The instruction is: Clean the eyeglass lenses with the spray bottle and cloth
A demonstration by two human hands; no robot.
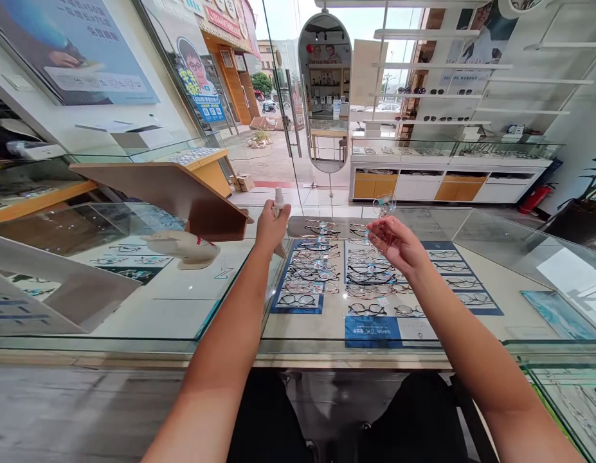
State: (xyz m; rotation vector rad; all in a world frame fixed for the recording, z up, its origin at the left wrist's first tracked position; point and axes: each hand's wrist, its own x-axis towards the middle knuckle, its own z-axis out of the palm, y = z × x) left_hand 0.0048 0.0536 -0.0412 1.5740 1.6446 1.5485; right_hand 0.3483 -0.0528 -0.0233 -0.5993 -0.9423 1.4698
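My left hand (272, 225) is closed around a small spray bottle (279, 199) with a whitish top, held upright over the glass counter. The fingers of my right hand (398, 244) pinch a pair of thin-framed eyeglasses (384, 204), raised above the counter, with a bluish tag or sticker on the lens area. Below both hands, rows of eyeglasses (368, 310) lie on blue and white display sheets (373, 329) in the glass showcase (321, 341). Part of the bottle is hidden by my left hand.
On the left counter stand a brown board-like stand (138, 186), a cream animal-shaped figure (194, 251) and a white angled display (51, 289). An oval mirror (325, 90) stands beyond the counter near the glass door. Shelves (442, 66) with sunglasses line the back right.
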